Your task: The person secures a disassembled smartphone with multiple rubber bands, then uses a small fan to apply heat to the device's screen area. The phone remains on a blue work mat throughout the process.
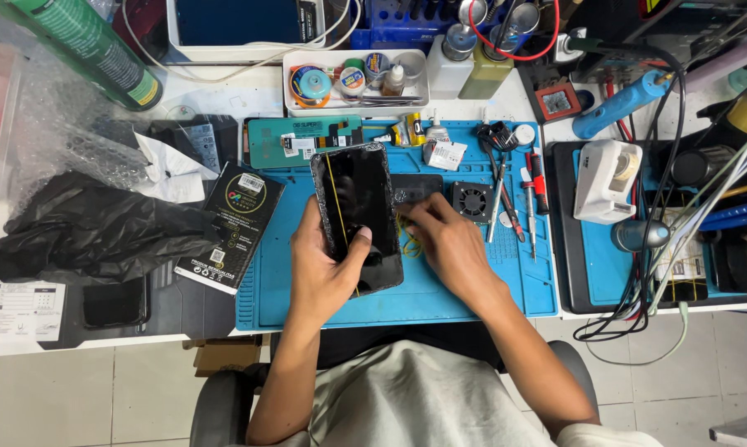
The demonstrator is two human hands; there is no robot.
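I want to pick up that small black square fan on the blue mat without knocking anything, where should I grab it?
Take the small black square fan by its upper and lower flat edges, coming straight down from above. It lies flat on the blue silicone mat, so only the edges offer purchase. The right hand sits close on its left and the metal tweezers on its right, so those sides look crowded.

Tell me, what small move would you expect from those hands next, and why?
Probably the right hand eases further along the phone's right edge. The left hand holds the dark phone tilted up off the blue mat, and the right fingertips sit at that edge.
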